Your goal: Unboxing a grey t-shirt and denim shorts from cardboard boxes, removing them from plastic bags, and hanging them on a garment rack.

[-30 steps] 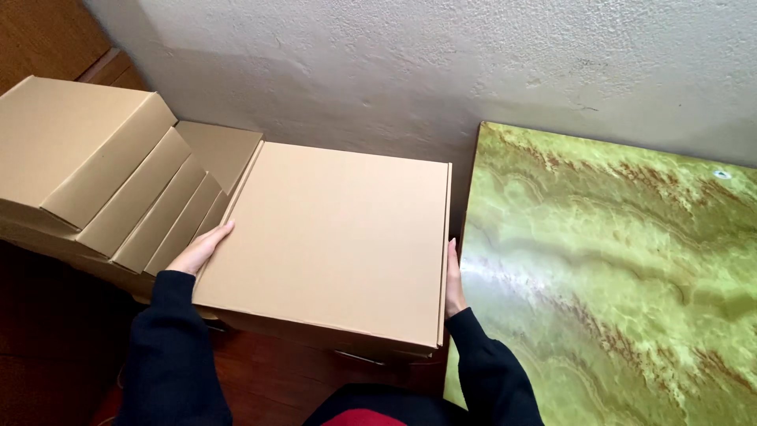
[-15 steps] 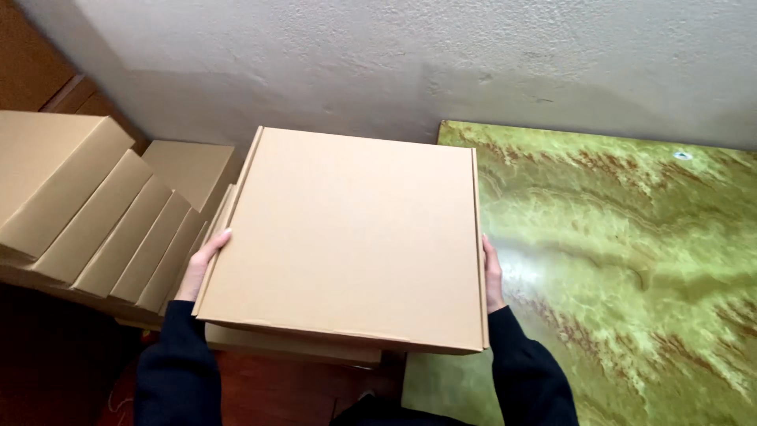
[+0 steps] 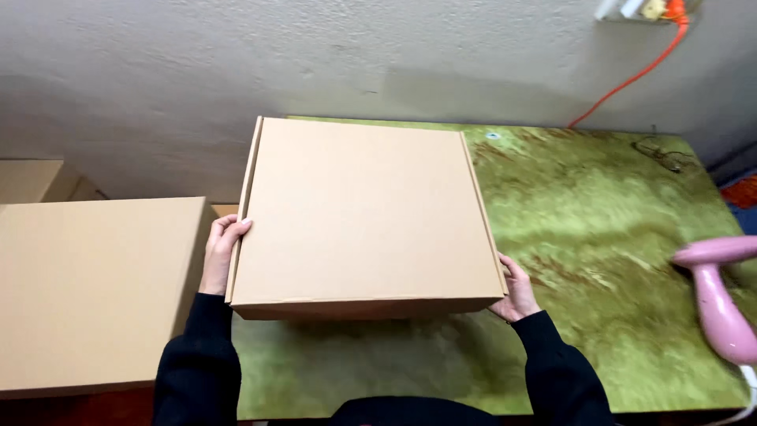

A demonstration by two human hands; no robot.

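Cardboard box [image 3: 363, 213] moved from stack [image 3: 95, 292] over green table [image 3: 615, 229].

Lighting: soft, even and moderately dim; you get no glare. Shadows: a dark band under the cardboard box [image 3: 363, 213] on the green table [image 3: 615, 237], and a faint one on the wall [image 3: 197, 71] behind. Sharpness: box edges fairly crisp; table pattern smeared; pink object [image 3: 721, 300] at your right edge blurred.
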